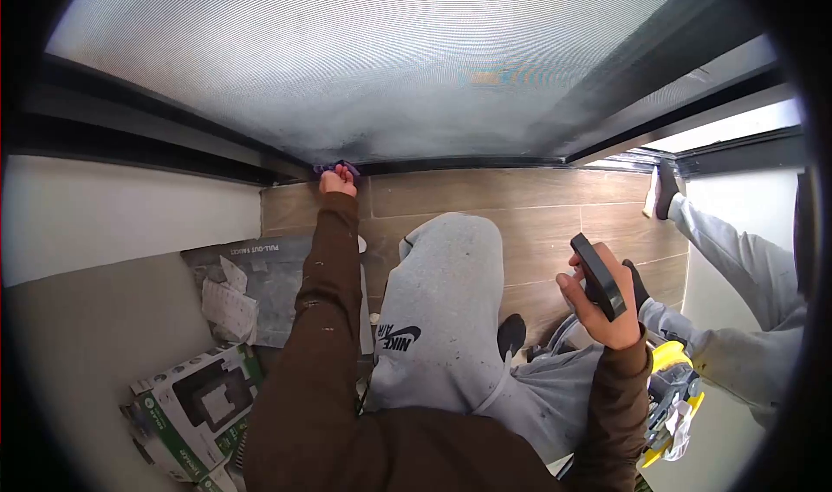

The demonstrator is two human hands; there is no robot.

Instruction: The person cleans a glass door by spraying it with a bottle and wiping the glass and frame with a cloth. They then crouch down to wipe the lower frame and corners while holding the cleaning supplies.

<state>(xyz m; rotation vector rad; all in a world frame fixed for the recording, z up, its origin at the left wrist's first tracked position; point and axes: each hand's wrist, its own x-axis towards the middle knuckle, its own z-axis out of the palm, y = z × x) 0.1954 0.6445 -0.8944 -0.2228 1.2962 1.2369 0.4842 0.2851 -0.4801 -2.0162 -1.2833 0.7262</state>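
Observation:
My left hand point(338, 182) reaches far forward on a brown sleeve and presses a small purple cloth point(332, 169) against the bottom edge of a frosted glass panel point(364, 58), where it meets the dark frame. My right hand point(598, 306) is raised at the right and grips a black phone point(598, 277) tilted on edge. I crouch with one knee in grey sweatpants point(442, 293) between the two arms.
Wood-look tiles point(520, 206) cover the floor. A flattened grey box point(260, 284) with paper scraps and a green-and-white carton point(195, 410) lie at the left. A yellow tool point(672, 397) sits at the lower right. My reflection point(737, 267) appears in a mirrored surface at right.

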